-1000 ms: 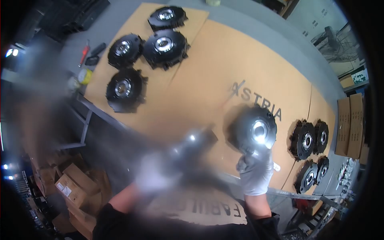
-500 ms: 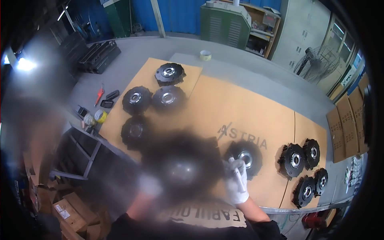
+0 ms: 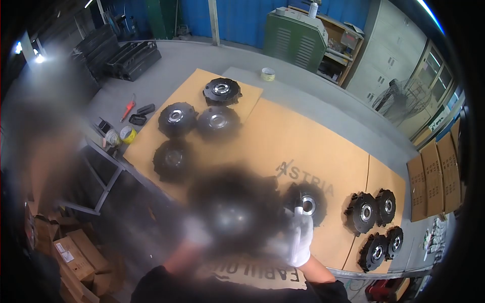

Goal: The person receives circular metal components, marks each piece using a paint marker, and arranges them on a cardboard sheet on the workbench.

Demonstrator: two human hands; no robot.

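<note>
A large dark round part [image 3: 235, 202] lies in front of me, badly smeared by a blur over the middle of the view. My left hand [image 3: 198, 231], in a white glove, is at its left edge; the blur hides the fingers. At the right side of that part is my gloved right hand [image 3: 302, 240], closed around a slim white pen-like stick [image 3: 298, 211] that points away from me. Just beyond it, a black toothed disc with a shiny metal hub [image 3: 308, 205] lies on the cardboard sheet [image 3: 323, 146].
More black discs lie at the right [image 3: 361, 213] and far left [image 3: 222, 91] of the cardboard. Tape rolls [image 3: 268, 74], a red-handled tool [image 3: 128, 109] and black toolboxes [image 3: 132, 60] stand around it. Cartons [image 3: 81, 252] sit low left. A blurred person [image 3: 45, 151] is at left.
My right hand has turned more upright, and the stick now points forward. The left hand stays beside the dark part. The whole view has shifted slightly.
</note>
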